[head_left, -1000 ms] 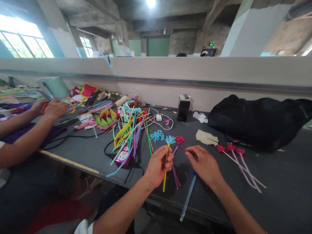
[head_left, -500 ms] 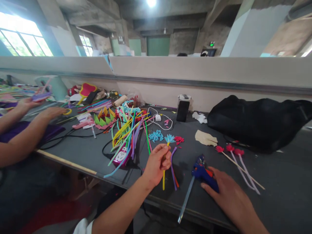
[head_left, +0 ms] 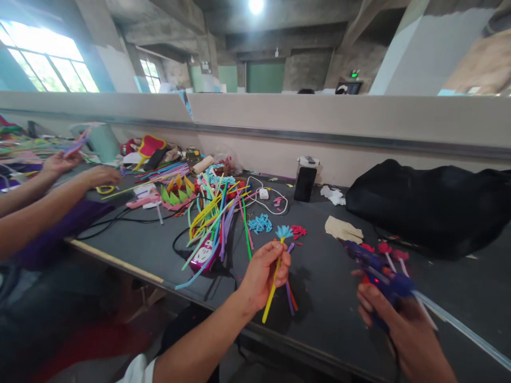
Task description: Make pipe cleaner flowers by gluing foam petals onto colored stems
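Near counter's [head_left: 136, 239] front edge: left hand [head_left: 260, 275] pinches yellow stem [head_left: 270, 300], blue petals [head_left: 284, 232] already at tip. Right hand [head_left: 411, 335] grips glue gun [head_left: 387, 282]. Farther in, red flowers [head_left: 384, 248] look done; blue pieces [head_left: 260, 223] left loose.

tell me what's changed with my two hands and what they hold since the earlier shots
The right hand has taken hold of the blue glue gun, which lay on the table, lifted it and carried it rightward; its glue stick, which pointed down-left, now points down-right. The left hand still holds the yellow stem below the blue petals.
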A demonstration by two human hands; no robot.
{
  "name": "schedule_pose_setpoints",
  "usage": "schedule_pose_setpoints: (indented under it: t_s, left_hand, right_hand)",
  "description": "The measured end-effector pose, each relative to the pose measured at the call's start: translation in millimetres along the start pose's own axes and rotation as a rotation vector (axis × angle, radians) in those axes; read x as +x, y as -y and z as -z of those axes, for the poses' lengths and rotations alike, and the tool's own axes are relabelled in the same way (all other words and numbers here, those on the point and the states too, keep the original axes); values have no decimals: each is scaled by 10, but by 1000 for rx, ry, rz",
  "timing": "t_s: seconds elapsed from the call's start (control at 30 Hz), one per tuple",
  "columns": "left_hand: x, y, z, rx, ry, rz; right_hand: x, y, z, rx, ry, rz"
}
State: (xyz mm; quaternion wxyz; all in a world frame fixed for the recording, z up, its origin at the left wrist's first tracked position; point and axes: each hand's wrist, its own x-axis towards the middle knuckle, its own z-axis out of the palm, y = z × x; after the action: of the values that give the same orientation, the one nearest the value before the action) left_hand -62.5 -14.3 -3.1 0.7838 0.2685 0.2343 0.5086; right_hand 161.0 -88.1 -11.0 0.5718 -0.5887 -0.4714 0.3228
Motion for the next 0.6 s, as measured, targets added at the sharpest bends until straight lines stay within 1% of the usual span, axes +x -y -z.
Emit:
schedule_pose_setpoints:
  t_s: [0.07, 0.13, 0.27, 0.37, 0.43, 0.5, 0.6]
  left_hand:
    - [-3, 19, -11, -6, 1, 18]
    - [-7, 37, -22, -9, 6, 42]
    - [-24, 62, -27, -21, 23, 80]
    - [-36, 65, -20, -17, 23, 81]
    - [-40, 67, -19, -8, 19, 77]
    - [-41, 72, -23, -1, 22, 75]
    - [-38, 90, -32, 8, 35, 71]
  right_hand:
    - [-63, 41, -116, 150, 82, -19]
    - [-123, 25, -207, 167, 137, 33]
    - [-195, -114, -252, 53, 148, 131]
    - [-182, -194, -238, -39, 231, 187]
    - [-160, -196, -251, -69, 276, 231]
    - [-145, -162, -287, -75, 282, 261]
    - [-137, -92, -351, -81, 292, 267]
